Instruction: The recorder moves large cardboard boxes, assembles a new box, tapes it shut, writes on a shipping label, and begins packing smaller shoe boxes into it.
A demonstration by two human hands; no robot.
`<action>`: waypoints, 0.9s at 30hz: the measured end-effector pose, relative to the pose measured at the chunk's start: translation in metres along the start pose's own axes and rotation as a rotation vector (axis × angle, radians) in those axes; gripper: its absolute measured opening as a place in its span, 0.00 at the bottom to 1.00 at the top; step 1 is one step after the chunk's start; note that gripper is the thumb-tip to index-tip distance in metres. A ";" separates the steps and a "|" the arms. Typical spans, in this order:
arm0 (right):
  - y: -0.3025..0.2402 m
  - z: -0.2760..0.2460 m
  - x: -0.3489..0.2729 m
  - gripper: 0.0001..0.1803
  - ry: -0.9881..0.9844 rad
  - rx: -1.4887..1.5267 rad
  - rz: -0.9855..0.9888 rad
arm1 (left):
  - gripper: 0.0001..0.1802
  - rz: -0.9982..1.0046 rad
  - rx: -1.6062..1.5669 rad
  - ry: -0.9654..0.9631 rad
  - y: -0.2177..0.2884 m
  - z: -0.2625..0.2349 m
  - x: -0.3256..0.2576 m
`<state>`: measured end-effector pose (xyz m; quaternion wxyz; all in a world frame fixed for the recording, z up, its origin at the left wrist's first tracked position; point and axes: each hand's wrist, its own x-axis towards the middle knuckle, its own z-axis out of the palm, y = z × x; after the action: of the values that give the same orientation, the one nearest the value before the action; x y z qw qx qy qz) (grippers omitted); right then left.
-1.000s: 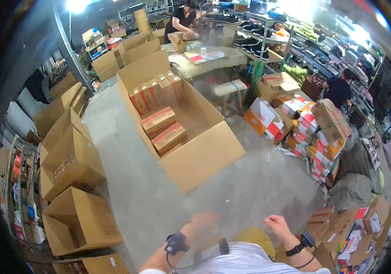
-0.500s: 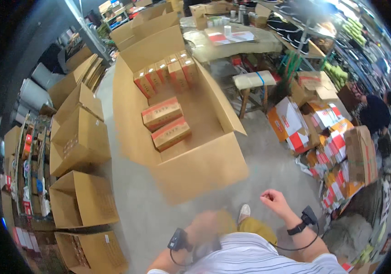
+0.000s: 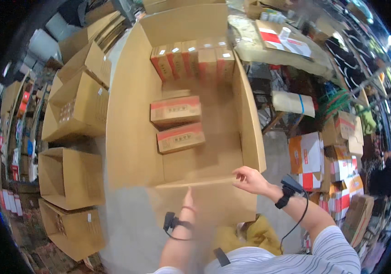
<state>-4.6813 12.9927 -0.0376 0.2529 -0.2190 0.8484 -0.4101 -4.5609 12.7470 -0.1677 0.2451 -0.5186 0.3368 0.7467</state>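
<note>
Two hands at one big carton [image 3: 131, 137], head view only. The carton stands open on the floor, flaps spread, straight ahead of the person; the near flap [image 3: 204, 201] folds down toward them. Left hand [image 3: 188, 200]: fingers straight and together, edge-on, touching the near flap just below its fold, gripping nothing. Right hand [image 3: 249, 179]: open, fingers loosely curled, fingertips at the fold near the carton's right corner, also holding nothing. Contents: two flat red-and-tan boxes [image 3: 177, 123] lying side by side mid-floor, and a row of boxes [image 3: 191, 61] standing on edge against the far wall. Surroundings: open empty cartons [image 3: 72, 178] stacked at left, a stool [image 3: 291, 104] and a heap of printed boxes [image 3: 323, 160] at right, a table [image 3: 273, 50] beyond. Risks, as judged: the flap is thin and unsupported, so weight leaned on it could buckle it or tip the person forward; the row on edge has no stop on its near side and may topple if the carton is jolted; the clutter at right leaves little foot room.
</note>
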 end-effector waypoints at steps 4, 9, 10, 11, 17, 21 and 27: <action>0.001 0.009 0.103 0.26 -0.210 -0.356 -0.238 | 0.40 -0.039 -0.128 0.257 0.027 -0.033 0.078; 0.078 0.024 0.220 0.31 -0.357 -0.486 -0.313 | 0.25 0.246 -0.228 0.317 0.030 0.033 0.089; 0.079 0.039 0.245 0.32 -0.361 -0.494 -0.386 | 0.25 0.250 -0.250 0.347 0.028 0.017 0.094; 0.080 0.055 0.266 0.32 -0.384 -0.481 -0.408 | 0.25 0.200 -0.279 0.340 0.019 -0.007 0.097; 0.098 0.143 0.381 0.39 -0.394 -0.519 -0.488 | 0.26 0.368 -0.479 0.309 -0.020 -0.052 0.125; 0.145 0.166 0.415 0.48 -0.294 -0.600 -0.534 | 0.25 0.327 -0.135 0.536 -0.028 -0.035 0.141; 0.156 0.148 0.427 0.54 -0.279 -0.484 -0.395 | 0.27 0.321 -0.282 0.509 0.008 -0.012 0.106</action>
<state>-4.9486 12.7473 -0.3495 0.2229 -0.4867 0.8196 -0.2042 -4.5955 12.7345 -0.2679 -0.0418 -0.6576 0.3581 0.6615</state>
